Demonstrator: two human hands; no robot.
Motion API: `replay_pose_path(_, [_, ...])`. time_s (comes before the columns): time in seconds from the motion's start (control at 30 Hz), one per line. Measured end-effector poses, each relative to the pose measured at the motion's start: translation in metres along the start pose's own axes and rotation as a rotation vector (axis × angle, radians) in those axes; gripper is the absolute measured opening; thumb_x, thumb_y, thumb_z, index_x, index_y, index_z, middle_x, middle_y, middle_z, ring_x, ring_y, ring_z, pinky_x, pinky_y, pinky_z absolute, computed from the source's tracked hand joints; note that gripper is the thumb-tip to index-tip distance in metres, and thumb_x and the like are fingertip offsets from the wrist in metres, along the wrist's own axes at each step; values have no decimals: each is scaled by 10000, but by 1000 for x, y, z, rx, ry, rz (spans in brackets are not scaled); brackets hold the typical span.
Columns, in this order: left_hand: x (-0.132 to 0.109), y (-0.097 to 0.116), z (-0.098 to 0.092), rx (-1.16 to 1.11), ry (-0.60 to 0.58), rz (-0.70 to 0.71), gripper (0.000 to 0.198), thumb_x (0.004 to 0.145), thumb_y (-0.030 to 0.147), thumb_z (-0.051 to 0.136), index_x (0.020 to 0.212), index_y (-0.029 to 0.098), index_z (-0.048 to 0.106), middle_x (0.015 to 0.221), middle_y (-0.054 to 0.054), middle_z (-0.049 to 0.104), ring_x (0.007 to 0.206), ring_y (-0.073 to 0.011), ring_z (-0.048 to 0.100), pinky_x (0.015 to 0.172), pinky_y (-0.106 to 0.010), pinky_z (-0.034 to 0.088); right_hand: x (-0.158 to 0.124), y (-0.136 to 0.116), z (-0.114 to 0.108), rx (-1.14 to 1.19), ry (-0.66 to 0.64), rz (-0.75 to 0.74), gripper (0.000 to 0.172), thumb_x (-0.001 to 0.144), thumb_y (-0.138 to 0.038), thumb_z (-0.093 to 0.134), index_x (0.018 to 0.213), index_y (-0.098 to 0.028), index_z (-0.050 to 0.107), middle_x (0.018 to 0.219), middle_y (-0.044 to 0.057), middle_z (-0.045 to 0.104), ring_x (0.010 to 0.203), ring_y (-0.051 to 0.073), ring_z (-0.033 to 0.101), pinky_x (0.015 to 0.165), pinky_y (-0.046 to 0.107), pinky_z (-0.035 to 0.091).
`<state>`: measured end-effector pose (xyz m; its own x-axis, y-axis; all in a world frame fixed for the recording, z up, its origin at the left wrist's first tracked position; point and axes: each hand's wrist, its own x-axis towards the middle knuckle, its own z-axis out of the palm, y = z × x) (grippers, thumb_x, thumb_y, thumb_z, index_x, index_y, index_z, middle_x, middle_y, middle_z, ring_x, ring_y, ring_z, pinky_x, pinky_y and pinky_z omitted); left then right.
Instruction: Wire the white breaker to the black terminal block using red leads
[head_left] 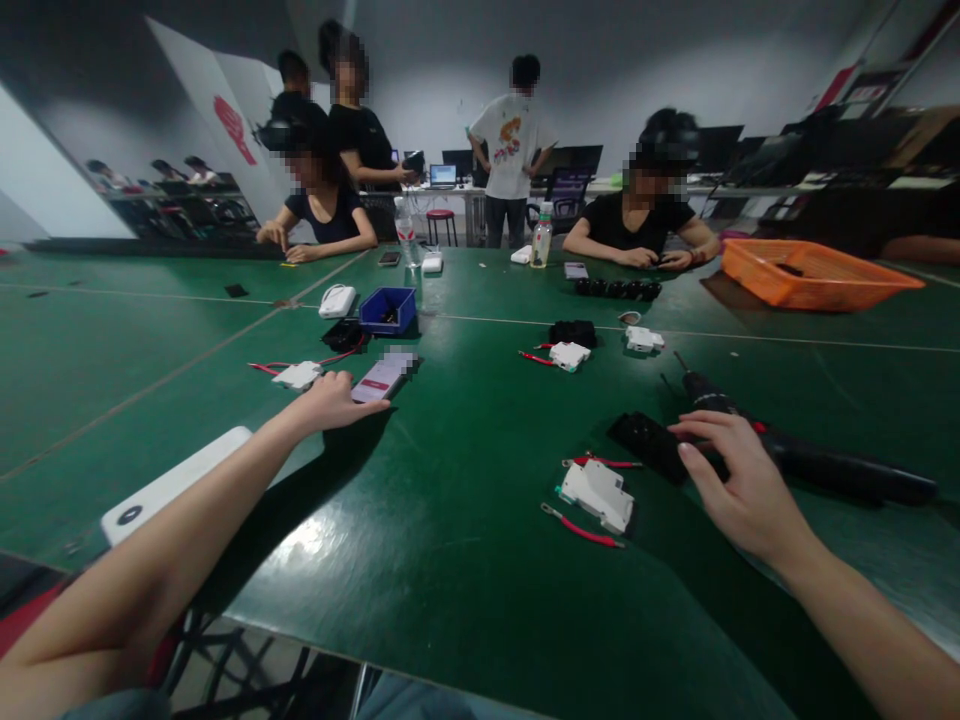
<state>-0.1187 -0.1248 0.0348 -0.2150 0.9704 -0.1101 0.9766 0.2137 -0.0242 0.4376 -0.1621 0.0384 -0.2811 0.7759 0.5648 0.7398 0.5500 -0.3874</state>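
Evidently reached far across the green counter (465,520) with the left hand (330,400), arm at full stretch, probably because the smartphone (384,376) lay flat and screen-up well out from the near edge. Rested the fingertips on the phone's near corner, fingers loosely bent and palm down; gripped nothing. Laid the right hand (739,480) palm down with fingers spread and open over the near end of a black rectangular block (646,440), close against the front of a black electric screwdriver (825,465). Touched the block with the fingertips but wrapped around neither thing, seemingly to pin the block flat rather than lift it. Had the screwdriver on its side, bit pointing away, just behind the block and within easy reach of that hand. Saw, just left of the right hand and apart from it, a white circuit breaker (598,495) with short red wires (583,527) trailing from it, near the front of the counter where both hands could meet it. Noted a white slab-like device (176,482) under the left forearm, its kind hard to tell. Noted farther out more white breakers with red leads (298,375) (568,354), a blue parts bin (388,309) and an orange basket (817,273), spread so as to sit between this place and the two seated people opposite, likely shared. Left those people's hands to their own small parts; could not tell what they held.
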Motion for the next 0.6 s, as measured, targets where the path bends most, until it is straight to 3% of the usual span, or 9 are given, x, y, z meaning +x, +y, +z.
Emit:
replay_pose_path(0.27, [0,-1,5,-7,28,42,1068,691,914,392,1264,27,551,1197,-290,595,1121,-405,578,903,-414,452,0,1,0,-9,-9,-1,279,962,-393,497,1073,-180,640,1163,140,586,1070,301,601,830,458,554])
replay_pose_path(0.6, [1,0,2,32,24,23,983,695,923,378,1086,65,658,1080,-250,669,970,-360,655,754,-358,465,0,0,0,-9,-9,-25,242,973,-376,486,1067,-201,623,1150,143,585,1066,306,597,837,454,544])
